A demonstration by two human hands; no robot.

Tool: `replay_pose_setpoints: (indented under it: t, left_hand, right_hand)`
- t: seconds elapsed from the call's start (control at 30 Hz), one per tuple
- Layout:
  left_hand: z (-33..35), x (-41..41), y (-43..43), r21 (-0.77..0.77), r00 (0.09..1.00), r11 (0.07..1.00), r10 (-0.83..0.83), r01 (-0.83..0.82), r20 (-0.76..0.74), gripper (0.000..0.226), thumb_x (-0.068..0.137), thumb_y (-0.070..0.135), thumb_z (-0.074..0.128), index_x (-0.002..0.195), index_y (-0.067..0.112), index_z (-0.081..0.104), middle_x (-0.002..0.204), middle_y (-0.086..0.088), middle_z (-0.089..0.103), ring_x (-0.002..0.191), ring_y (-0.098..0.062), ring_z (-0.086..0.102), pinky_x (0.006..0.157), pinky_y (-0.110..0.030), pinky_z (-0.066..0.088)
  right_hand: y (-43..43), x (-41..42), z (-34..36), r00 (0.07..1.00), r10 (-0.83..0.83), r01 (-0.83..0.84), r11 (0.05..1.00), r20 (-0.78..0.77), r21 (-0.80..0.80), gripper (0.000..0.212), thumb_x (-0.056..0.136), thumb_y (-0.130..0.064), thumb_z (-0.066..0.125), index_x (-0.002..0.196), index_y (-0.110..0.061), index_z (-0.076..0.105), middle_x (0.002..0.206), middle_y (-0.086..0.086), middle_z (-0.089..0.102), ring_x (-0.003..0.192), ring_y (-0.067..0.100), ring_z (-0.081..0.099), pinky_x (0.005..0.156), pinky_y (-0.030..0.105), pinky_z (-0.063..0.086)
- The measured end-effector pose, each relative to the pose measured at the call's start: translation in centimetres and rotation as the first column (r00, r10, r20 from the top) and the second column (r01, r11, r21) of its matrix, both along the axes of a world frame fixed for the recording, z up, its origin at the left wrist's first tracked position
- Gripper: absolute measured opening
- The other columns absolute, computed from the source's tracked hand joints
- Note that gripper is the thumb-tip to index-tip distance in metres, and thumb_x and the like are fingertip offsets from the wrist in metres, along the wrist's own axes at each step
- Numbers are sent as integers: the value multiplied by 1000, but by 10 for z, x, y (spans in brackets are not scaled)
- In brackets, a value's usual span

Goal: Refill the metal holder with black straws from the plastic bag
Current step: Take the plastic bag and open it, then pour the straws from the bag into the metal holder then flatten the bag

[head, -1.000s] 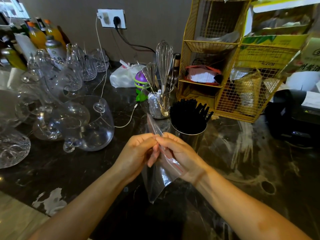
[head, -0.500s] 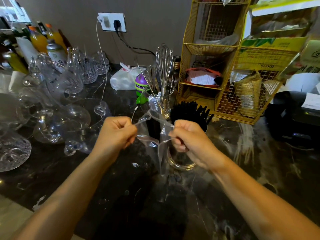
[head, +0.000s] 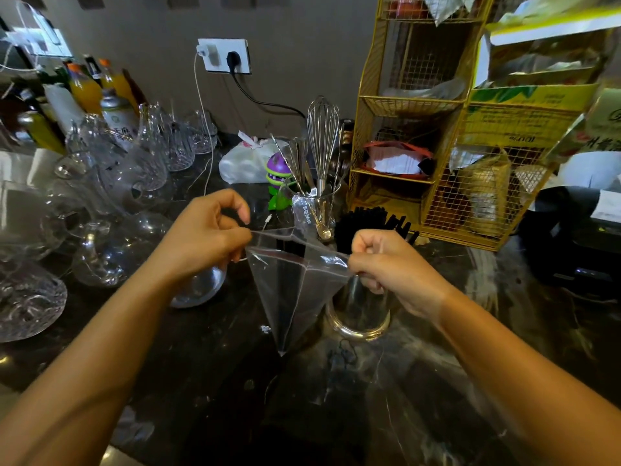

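Note:
A clear plastic bag [head: 289, 290] hangs between my two hands above the dark counter, its mouth pulled wide and its bottom corner pointing down. My left hand [head: 205, 237] pinches the left edge of the mouth. My right hand [head: 391, 267] pinches the right edge. The bag looks empty. Just behind my right hand stands the metal holder [head: 358, 311], filled with black straws [head: 364, 222] that stick out of its top. My right hand hides part of the holder's rim.
A glass jar with a whisk and spoons [head: 317, 200] stands behind the bag. Glass pitchers and cups [head: 100, 210] crowd the left. A yellow wire rack [head: 437, 146] rises at the right, a black machine [head: 571, 237] beyond it. A white cable [head: 205, 136] hangs from the wall socket.
My hands started together at the bag's top edge, then drew apart, pulling the bag's mouth open. The bag now hangs spread between them, slightly wider than half a second ago.

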State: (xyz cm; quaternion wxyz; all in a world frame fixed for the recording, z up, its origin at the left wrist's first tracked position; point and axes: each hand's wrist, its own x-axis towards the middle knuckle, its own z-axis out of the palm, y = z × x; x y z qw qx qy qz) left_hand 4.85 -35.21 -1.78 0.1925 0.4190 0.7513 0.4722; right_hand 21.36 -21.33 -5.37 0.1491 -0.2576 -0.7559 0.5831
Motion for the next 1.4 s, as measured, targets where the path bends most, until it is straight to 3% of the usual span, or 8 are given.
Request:
replay_pose_setpoints:
  t: [0.17, 0.4, 0.53, 0.73, 0.93, 1.1, 1.2, 1.4]
  left_hand:
    - [17, -2, 13, 41, 972, 998, 45, -36, -231, 23, 80, -4, 47, 78, 11, 65, 41, -6, 53, 29, -8, 39, 31, -7, 29]
    - [43, 5, 38, 0, 819, 997, -68, 82, -570, 26, 82, 5, 49, 94, 18, 68, 61, -9, 65, 41, -10, 48, 42, -11, 38]
    - [47, 15, 49, -80, 723, 959, -258, 271, -642, 27, 83, 7, 50, 99, 22, 67, 62, 13, 55, 50, -6, 48, 50, -19, 41]
    - [40, 20, 57, -187, 647, 854, -495, 486, -581, 33, 76, 27, 47, 106, 27, 63, 66, 14, 46, 66, 2, 49, 62, -11, 39]
    - [48, 10, 53, -62, 751, 808, -570, 586, -332, 29, 73, 34, 55, 100, 27, 64, 75, 11, 64, 78, -6, 60, 69, -18, 48]
    - [34, -15, 62, 239, 999, 970, -41, 31, 36, 15, 81, 13, 56, 68, 21, 53, 67, 6, 56, 51, 4, 54, 51, -14, 44]
    - [22, -24, 61, 130, 909, 989, 16, -77, 417, 7, 80, 27, 57, 77, 21, 54, 75, -3, 61, 59, -10, 60, 54, -24, 49]
    - [9, -15, 71, 124, 639, 967, -241, 223, 731, 23, 65, 30, 57, 76, 14, 69, 65, -2, 73, 59, -16, 67, 64, -32, 56]
  right_hand:
    - [-4, -4, 12, 989, 138, -127, 977, 49, -170, 11, 82, -16, 56, 87, -13, 46, 69, 5, 59, 50, 14, 54, 41, 20, 41]
    - [9, -24, 17, 964, 164, -266, 596, -209, -758, 78, 74, -60, 38, 130, -6, 40, 115, 19, 60, 97, 33, 63, 83, 41, 53]
    - [13, -31, 12, 946, 136, -323, 454, -294, -830, 67, 87, -56, 25, 132, -10, 42, 129, 21, 52, 108, 37, 56, 86, 50, 49]
    - [10, -33, 12, 923, 34, -364, 405, -384, -838, 39, 75, -32, 52, 105, -10, 63, 120, 20, 56, 100, 42, 59, 77, 58, 51]
    - [18, -32, 11, 879, 31, -433, 468, -475, -771, 31, 66, -1, 60, 96, -4, 69, 93, 14, 70, 96, 30, 62, 75, 50, 56]
    - [28, -31, 16, 880, 55, -422, 543, -471, -726, 93, 40, 2, 80, 127, -3, 47, 114, 17, 62, 109, 34, 54, 82, 44, 54]
    - [33, -28, 22, 887, 78, -405, 606, -456, -684, 85, 49, 3, 69, 129, -4, 44, 112, 19, 61, 105, 32, 57, 86, 43, 51]
    - [42, -23, 37, 884, 92, -403, 645, -458, -649, 74, 63, 13, 54, 132, -9, 39, 105, 18, 69, 88, 29, 68, 75, 42, 58]
